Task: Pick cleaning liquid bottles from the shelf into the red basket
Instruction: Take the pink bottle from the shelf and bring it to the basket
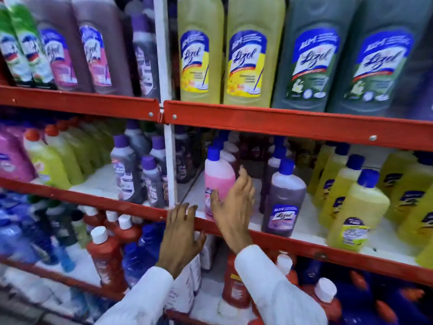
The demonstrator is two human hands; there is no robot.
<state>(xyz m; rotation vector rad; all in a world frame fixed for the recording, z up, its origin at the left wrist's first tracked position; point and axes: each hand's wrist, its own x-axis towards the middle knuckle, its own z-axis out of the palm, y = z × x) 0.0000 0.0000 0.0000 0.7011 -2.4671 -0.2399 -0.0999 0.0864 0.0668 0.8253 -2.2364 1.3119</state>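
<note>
Centrally, right hand (230,202) is spreading wide beside the pink bottle (218,181), not yet gripping; left hand (181,233), fingers splayed, is resting on the red shelf (304,245) edge. Risk: knocking the neighbouring purple bottle (283,200). Crowded shop shelving; basket not visible.

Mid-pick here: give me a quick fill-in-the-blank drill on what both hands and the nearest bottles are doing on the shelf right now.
1. The right hand is open beside the ____ bottle with the blue cap.
2. The left hand lies spread over the ____ shelf edge.
3. The purple bottle, on the pink bottle's right, has a ____ cap.
4. Both sleeves are ____.

Missing words: pink; red; blue; white
</note>
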